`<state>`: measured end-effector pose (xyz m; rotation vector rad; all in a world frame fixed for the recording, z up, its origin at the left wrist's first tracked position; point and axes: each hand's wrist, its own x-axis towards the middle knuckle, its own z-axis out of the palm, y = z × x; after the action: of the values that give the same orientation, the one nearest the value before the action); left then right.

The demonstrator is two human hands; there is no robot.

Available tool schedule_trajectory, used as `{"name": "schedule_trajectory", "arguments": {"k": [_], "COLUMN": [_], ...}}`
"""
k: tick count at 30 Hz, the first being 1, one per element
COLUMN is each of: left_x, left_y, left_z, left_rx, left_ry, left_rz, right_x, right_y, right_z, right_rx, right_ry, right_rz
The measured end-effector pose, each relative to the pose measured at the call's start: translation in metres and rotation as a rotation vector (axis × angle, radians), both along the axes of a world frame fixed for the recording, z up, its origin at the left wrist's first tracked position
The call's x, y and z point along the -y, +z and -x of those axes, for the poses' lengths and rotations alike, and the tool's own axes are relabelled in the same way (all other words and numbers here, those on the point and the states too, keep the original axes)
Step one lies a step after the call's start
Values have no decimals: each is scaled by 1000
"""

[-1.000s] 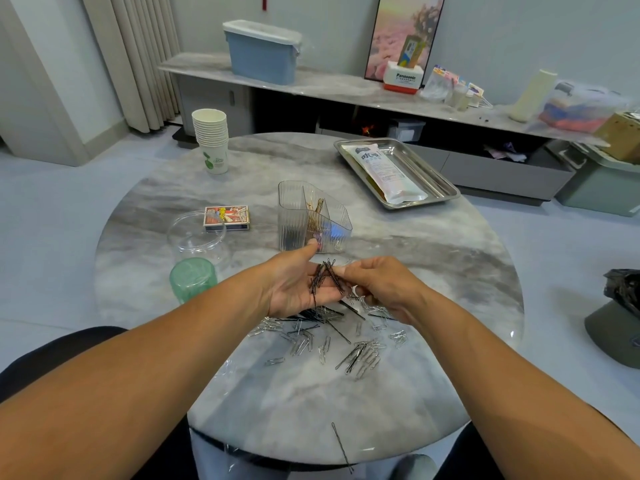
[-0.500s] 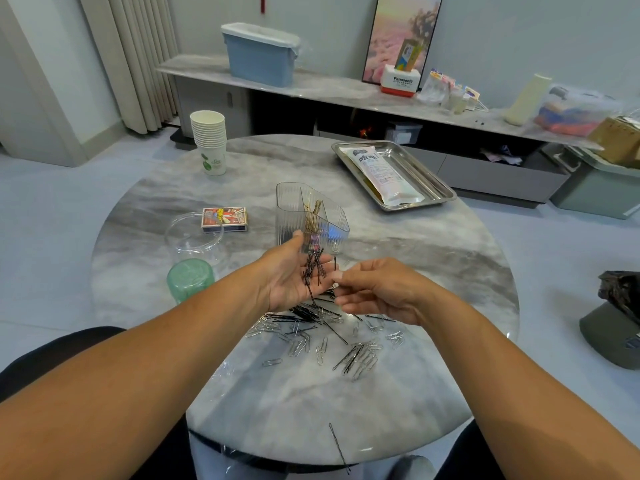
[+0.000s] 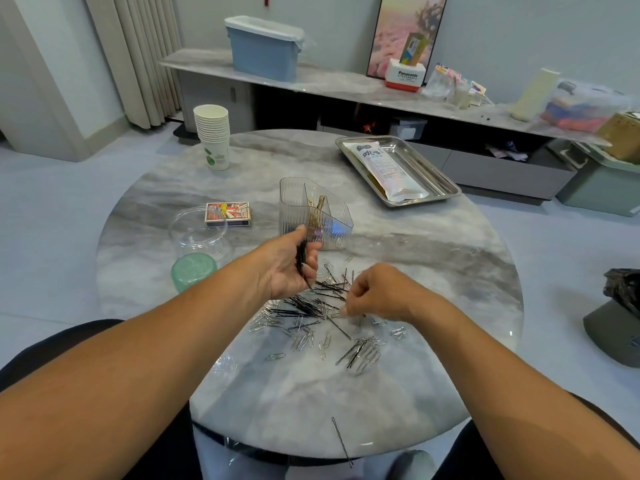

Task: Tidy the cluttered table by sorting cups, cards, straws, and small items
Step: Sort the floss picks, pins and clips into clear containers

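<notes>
My left hand [image 3: 289,263] grips a bundle of black hairpins [image 3: 302,259] just in front of a clear ribbed organizer [image 3: 313,214] with brown pins in it. My right hand [image 3: 377,292] hovers low over the pile of black hairpins [image 3: 313,306] and silver paper clips [image 3: 304,339] on the marble table [image 3: 433,271], fingers curled, fingertips at the pile; whether they pinch a pin is unclear. A stack of paper cups [image 3: 213,135] stands at the far left. A card box [image 3: 227,213] lies left of the organizer.
A clear jar [image 3: 197,233] and its green lid [image 3: 194,270] sit at the left. A steel tray [image 3: 398,169] holding a white packet is at the far right. One lone hairpin [image 3: 341,441] lies at the table's near edge.
My right hand left the bundle and dropped down to the pile on the table. My left hand closed on the hairpin bundle and lifted toward the organizer.
</notes>
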<state>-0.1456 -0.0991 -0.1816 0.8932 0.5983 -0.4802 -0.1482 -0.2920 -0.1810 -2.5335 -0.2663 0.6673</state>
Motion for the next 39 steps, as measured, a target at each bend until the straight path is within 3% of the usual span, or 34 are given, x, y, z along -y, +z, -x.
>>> {"name": "schedule_trajectory", "arguments": {"k": [5,10,13,15,18,20,22,28,34,39], "left_x": [2,7,6,5,4,6,11,17,16,17], "left_y": [-1,-4,-6,-6,-7,-9,-11,-8,-3,-2], "left_z": [-3,0,2,2,2,3,4,0,1,0], "left_rx": [-2,28,28,28,17,17,20,74,118,141], "left_ry": [49,42,10,7,3,-36,-87,-40,26,47], "left_rz": [30,66,63,59,53,51,69,106,221,212], "right_x": [-22,-30,-30,-24,-15,-16,-22,-23,-28,-28], "right_y": [-12,-10,-8,-4,6,13,14,12,10,17], "right_z": [18,21,21,12,-2,-1,6,8,25,20], "right_rx": [206,333,337,285,152,94,29,165,115,79], "right_ry": [229,388,364,165,-241,-334,-313,-233,-105,-230], "right_rz": [427,620,644,481,-74,-340,-477,-410,-361,-549]}}
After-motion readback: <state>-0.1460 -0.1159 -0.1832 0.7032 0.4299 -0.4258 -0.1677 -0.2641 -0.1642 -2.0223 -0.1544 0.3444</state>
